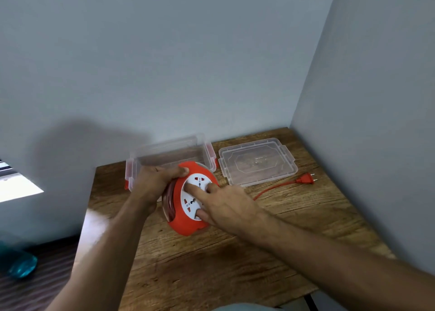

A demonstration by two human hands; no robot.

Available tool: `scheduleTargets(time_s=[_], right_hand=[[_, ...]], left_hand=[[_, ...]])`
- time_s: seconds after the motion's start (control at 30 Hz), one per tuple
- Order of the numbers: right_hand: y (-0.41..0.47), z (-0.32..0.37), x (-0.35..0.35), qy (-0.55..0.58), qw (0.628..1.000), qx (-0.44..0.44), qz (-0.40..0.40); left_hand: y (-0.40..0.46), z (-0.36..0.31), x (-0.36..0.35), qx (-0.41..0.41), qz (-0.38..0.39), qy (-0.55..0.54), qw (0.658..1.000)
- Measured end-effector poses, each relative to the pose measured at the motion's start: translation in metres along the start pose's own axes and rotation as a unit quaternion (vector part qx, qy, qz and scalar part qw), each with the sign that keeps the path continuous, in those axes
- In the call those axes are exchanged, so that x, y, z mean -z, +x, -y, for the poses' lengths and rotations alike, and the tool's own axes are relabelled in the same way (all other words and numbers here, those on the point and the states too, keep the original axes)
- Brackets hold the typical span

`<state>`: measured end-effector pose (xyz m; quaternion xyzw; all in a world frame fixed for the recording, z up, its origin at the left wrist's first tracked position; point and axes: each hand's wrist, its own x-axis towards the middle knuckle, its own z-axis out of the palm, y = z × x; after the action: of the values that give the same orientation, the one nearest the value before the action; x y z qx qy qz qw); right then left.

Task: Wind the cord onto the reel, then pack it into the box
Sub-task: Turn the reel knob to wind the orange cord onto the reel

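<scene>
An orange cord reel (pixel 186 226) with a white socket face is tilted up above the wooden table (pixel 211 263). My left hand (pixel 153 183) grips its upper left rim. My right hand (pixel 226 204) presses fingers onto the white socket face. Wound red cord shows in the reel's groove at its left side. A loose stretch of orange cord (pixel 270 189) runs right across the table to the plug (pixel 306 178). The clear plastic box (pixel 169 155) with red latches stands open behind the reel, against the wall.
The clear lid (pixel 256 162) lies flat to the right of the box. Grey walls close in the table at the back and right. A teal object (pixel 21 266) sits on the floor at lower left, beyond the table's left edge.
</scene>
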<state>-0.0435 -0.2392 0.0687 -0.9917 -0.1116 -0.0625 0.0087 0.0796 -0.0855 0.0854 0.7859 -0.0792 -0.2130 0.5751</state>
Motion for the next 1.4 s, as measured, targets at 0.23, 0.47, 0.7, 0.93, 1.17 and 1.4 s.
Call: scheduleTargets(time_s=[0.23, 0.47, 0.7, 0.93, 1.17, 1.4], right_hand=[[0.003, 0.011, -0.007, 0.334, 0.901, -0.275, -0.031], [0.003, 0.016, -0.006, 0.686, 0.586, -0.430, 0.039], [-0.016, -0.030, -0.018, 0.061, 0.998, 0.012, -0.015], [-0.002, -0.050, -0.020, -0.049, 0.964, 0.260, 0.021], [0.003, -0.030, -0.010, -0.101, 0.959, 0.256, 0.065], [0.003, -0.012, -0.011, 0.056, 0.997, -0.055, 0.026]], left_hand=[[-0.013, 0.002, -0.023, -0.104, -0.099, 0.023, 0.989], [-0.019, 0.018, -0.027, -0.122, -0.115, 0.022, 0.986], [-0.006, 0.019, -0.011, -0.006, -0.076, -0.049, 0.996], [-0.001, 0.011, 0.001, 0.039, 0.034, -0.005, 0.999], [-0.005, 0.015, -0.005, 0.038, 0.045, -0.014, 0.998], [-0.013, 0.019, -0.020, -0.011, -0.060, -0.092, 0.994]])
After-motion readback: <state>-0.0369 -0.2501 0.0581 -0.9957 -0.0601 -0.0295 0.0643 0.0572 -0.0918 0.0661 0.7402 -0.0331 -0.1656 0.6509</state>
